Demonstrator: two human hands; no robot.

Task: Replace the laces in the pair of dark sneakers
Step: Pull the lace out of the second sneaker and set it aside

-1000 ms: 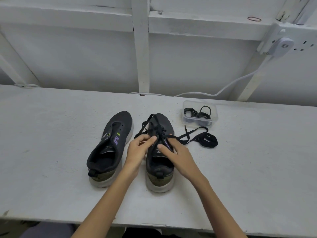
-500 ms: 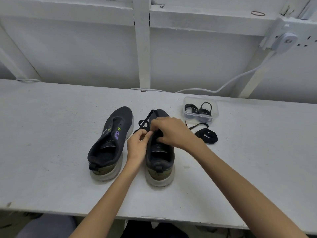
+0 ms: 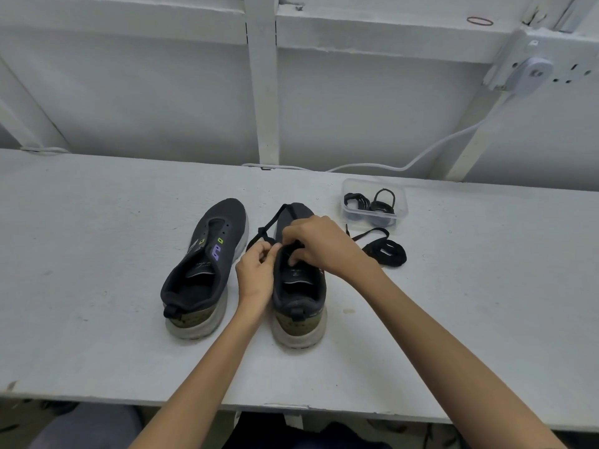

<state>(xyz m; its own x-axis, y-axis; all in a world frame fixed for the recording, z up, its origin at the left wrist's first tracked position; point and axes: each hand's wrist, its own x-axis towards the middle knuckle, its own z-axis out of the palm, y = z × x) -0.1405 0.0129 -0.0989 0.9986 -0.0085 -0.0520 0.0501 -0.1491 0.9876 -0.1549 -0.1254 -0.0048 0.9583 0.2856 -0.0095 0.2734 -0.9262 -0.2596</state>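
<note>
Both hands are meeting over the lacing area of one dark sneaker (image 3: 299, 288). The left hand (image 3: 256, 275) is pinching a black lace (image 3: 271, 220) between curled fingers and thumb at the shoe's left edge. The right hand (image 3: 319, 244) is arching over from the other side, its fingertips bent down and pressing onto the same lace at the tongue; exactly how it is holding the lace is partly hidden by its own knuckles. From the grip, a slack run of the lace is trailing away over the toe and looping back down the shoe's left side. The sneaker is standing upright directly under the grip, heel pointing toward the person. Just left of the grip, the second sneaker (image 3: 204, 267) is sitting parallel, with no lace in its eyelets. Right of the grip, near the right wrist, a loose bundle of lace (image 3: 397, 256) is lying on the white table (image 3: 97, 254). Beyond that bundle, a clear plastic box (image 3: 402, 197) is holding coiled laces (image 3: 356, 201). Far beyond and to the right of the grip, a round white plug (image 3: 531, 74) is sitting in a wall socket.
</note>
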